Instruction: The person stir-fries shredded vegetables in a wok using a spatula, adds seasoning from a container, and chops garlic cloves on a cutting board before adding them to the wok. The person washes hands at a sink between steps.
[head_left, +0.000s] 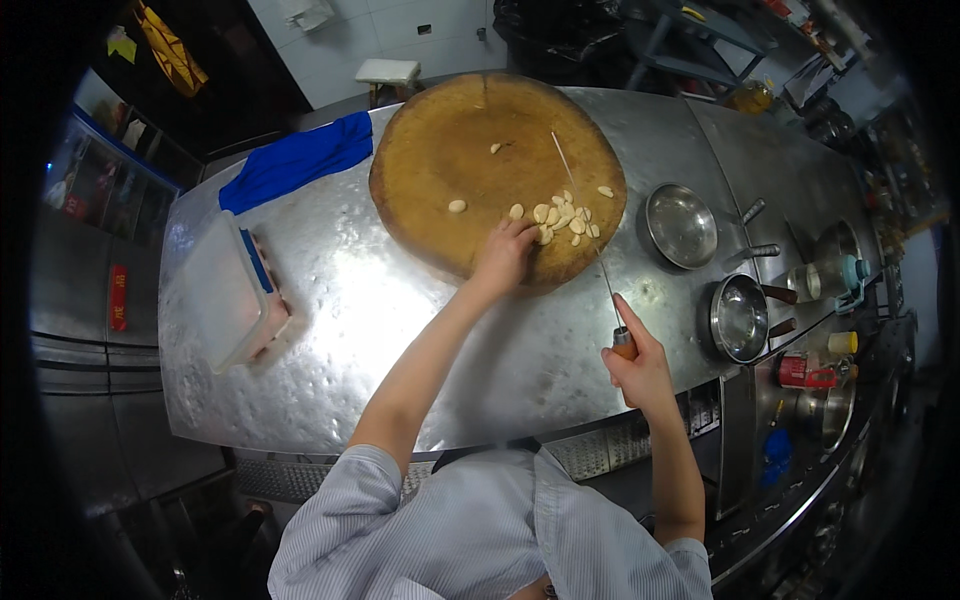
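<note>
My left hand (507, 253) rests at the near part of a thick round wooden chopping block (442, 150), its fingers touching the edge of a pile of pale peeled garlic cloves (564, 214). Whether a clove is between the fingers cannot be told. My right hand (637, 360) grips the wooden handle of a knife (625, 343). Its blade (609, 283), seen nearly edge-on, reaches over the block's right side beside the pile. One clove (457, 205) lies apart to the left, another (495, 148) lies farther back, and one (605, 192) is near the right rim.
The block stands on a steel table (337, 315). A blue cloth (300, 161) and a lidded plastic box (225, 292) lie at left. At right are metal pans (681, 225) (740, 317), a clear jug (821, 280) and a red-labelled container (802, 371). A white-topped stool (388, 71) stands behind.
</note>
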